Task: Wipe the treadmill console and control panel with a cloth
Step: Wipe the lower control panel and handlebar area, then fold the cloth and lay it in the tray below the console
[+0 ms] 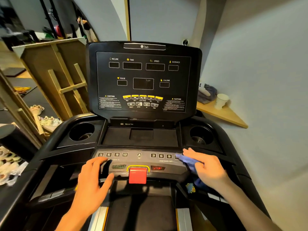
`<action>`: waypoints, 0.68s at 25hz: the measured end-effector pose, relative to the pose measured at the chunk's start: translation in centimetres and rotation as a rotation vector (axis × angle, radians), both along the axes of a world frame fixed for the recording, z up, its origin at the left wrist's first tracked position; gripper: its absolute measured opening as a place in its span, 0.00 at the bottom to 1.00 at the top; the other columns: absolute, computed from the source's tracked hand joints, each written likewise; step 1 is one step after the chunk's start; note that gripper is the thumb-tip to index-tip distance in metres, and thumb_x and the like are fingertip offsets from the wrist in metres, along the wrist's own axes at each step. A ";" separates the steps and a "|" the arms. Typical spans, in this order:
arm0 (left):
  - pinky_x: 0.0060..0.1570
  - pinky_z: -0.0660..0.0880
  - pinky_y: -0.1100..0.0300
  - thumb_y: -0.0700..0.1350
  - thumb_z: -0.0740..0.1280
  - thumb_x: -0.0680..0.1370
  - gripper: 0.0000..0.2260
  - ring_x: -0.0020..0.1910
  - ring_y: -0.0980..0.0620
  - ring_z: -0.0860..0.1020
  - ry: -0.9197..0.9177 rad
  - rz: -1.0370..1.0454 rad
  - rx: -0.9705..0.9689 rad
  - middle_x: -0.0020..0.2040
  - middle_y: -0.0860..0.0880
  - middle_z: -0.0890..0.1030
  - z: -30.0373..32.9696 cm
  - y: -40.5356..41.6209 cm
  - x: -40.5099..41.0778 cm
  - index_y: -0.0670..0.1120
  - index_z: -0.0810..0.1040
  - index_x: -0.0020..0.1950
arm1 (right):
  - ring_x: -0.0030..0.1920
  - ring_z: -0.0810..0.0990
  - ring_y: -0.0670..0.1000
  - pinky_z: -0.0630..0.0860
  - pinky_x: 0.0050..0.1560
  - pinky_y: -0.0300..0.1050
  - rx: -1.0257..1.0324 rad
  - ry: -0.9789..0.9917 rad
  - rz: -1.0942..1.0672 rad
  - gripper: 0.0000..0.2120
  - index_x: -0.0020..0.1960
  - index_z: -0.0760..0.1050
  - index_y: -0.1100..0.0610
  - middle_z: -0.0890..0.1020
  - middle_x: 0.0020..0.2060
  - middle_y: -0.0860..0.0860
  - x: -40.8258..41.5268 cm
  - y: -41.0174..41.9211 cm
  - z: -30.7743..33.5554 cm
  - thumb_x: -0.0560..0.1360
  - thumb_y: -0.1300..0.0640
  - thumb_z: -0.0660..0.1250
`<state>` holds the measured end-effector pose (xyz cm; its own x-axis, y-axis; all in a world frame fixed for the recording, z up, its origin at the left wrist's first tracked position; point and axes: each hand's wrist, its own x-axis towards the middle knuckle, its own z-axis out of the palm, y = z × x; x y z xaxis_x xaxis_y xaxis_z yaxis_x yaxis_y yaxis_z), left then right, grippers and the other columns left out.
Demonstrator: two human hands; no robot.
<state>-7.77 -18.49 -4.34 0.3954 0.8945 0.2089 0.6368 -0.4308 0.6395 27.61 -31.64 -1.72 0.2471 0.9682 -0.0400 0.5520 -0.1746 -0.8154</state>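
The black treadmill console [143, 77] stands upright ahead, its displays dark. Below it lies the grey control panel [140, 161] with number keys, a fan key, a red safety key [138, 175] and a STOP label. My right hand [206, 167] presses a blue cloth [188, 162] flat against the panel's right end, fingers straight and spread over it. My left hand [93, 179] rests on the panel's left part, fingers laid over the top and thumb under the front edge.
Cup holders [81, 131] [200, 135] flank a recessed tray [141, 136]. A wooden shelf [221, 114] on the right wall carries a white paper cup [221, 100] and a grey cloth. Wooden frames [55, 77] and shoes stand at the left.
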 end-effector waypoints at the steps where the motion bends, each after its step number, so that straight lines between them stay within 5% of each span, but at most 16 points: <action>1: 0.56 0.72 0.48 0.57 0.62 0.73 0.21 0.59 0.56 0.69 -0.007 -0.015 0.014 0.60 0.60 0.70 -0.2 0.0 0.6 0.57 0.69 0.65 | 0.69 0.72 0.42 0.77 0.53 0.30 -0.013 0.021 -0.042 0.35 0.60 0.76 0.30 0.71 0.70 0.38 -0.6 1.0 0.6 0.78 0.71 0.55; 3: 0.56 0.72 0.50 0.58 0.62 0.73 0.19 0.59 0.58 0.69 -0.020 -0.049 0.038 0.58 0.62 0.72 -0.3 -0.1 1.7 0.58 0.71 0.63 | 0.46 0.82 0.38 0.75 0.36 0.25 -0.037 0.067 -0.154 0.30 0.68 0.76 0.41 0.71 0.71 0.41 -2.0 3.1 1.7 0.79 0.71 0.56; 5: 0.57 0.72 0.54 0.61 0.63 0.74 0.16 0.59 0.59 0.73 -0.060 -0.086 -0.011 0.56 0.65 0.75 0.3 -0.4 2.7 0.60 0.74 0.60 | 0.36 0.81 0.37 0.73 0.35 0.24 -0.015 0.137 -0.225 0.26 0.71 0.75 0.50 0.75 0.70 0.45 -3.5 5.1 2.1 0.80 0.71 0.57; 7: 0.57 0.74 0.57 0.68 0.63 0.72 0.19 0.57 0.60 0.77 -0.155 -0.135 -0.178 0.55 0.63 0.80 1.1 -0.5 4.1 0.59 0.77 0.57 | 0.51 0.82 0.40 0.75 0.50 0.26 0.028 0.200 -0.238 0.24 0.70 0.76 0.52 0.78 0.67 0.48 -5.3 6.9 2.7 0.80 0.71 0.58; 9: 0.59 0.75 0.57 0.64 0.67 0.73 0.18 0.57 0.61 0.79 -0.226 -0.257 -0.317 0.55 0.62 0.81 2.3 -0.7 5.9 0.58 0.78 0.58 | 0.63 0.78 0.47 0.73 0.65 0.38 0.048 0.289 -0.291 0.23 0.68 0.77 0.52 0.81 0.64 0.49 -6.7 8.3 2.9 0.80 0.71 0.58; 14: 0.55 0.73 0.66 0.58 0.77 0.66 0.27 0.55 0.63 0.79 -0.215 -0.437 -0.247 0.57 0.59 0.81 3.9 0.8 9.4 0.60 0.75 0.63 | 0.68 0.73 0.47 0.72 0.55 0.26 0.115 0.493 -0.380 0.28 0.70 0.73 0.51 0.77 0.58 0.41 -11.0 10.5 3.7 0.78 0.75 0.55; 17: 0.52 0.73 0.59 0.57 0.76 0.68 0.18 0.49 0.66 0.79 -0.263 -0.438 -0.183 0.53 0.46 0.84 2.9 3.9 9.6 0.59 0.80 0.57 | 0.66 0.75 0.50 0.74 0.62 0.39 0.110 0.465 -0.397 0.30 0.57 0.75 0.34 0.79 0.58 0.41 -12.8 12.0 4.2 0.77 0.71 0.56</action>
<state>1.84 -14.54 -1.44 0.6945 0.6889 0.2076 0.2312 -0.4869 0.8423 14.78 -19.60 2.49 0.5696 0.8108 -0.1350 0.0452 -0.1949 -0.9798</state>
